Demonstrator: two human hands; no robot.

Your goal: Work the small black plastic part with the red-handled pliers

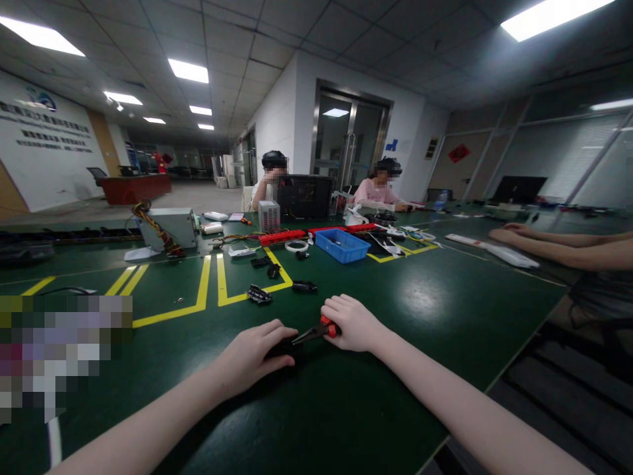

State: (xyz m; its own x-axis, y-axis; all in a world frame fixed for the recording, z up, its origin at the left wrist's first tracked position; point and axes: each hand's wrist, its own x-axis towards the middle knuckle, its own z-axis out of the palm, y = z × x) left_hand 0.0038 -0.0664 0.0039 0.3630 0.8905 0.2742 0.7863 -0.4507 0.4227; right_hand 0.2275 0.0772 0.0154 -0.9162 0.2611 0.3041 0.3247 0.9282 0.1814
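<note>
My right hand [353, 324] is wrapped around the red handles of a pair of needle-nose pliers [311, 334], whose jaws point left. Between the thumb and fingers of my left hand [252, 353] is a small black part [281, 348]; its shape barely shows against the dark green tabletop. The tips of the pliers reach up to this part, and I cannot tell whether they grip it. Just beyond my hands lie a black piece [304, 286] and another black, ridged piece [259, 294].
A blue plastic bin [343, 254] stands ahead, near a red strip [283, 237]. A metal power supply [171, 229] with bundled wires is at left, a black computer case [305, 198] at the back. Co-workers sit across; another person's forearms [554, 247] rest at right.
</note>
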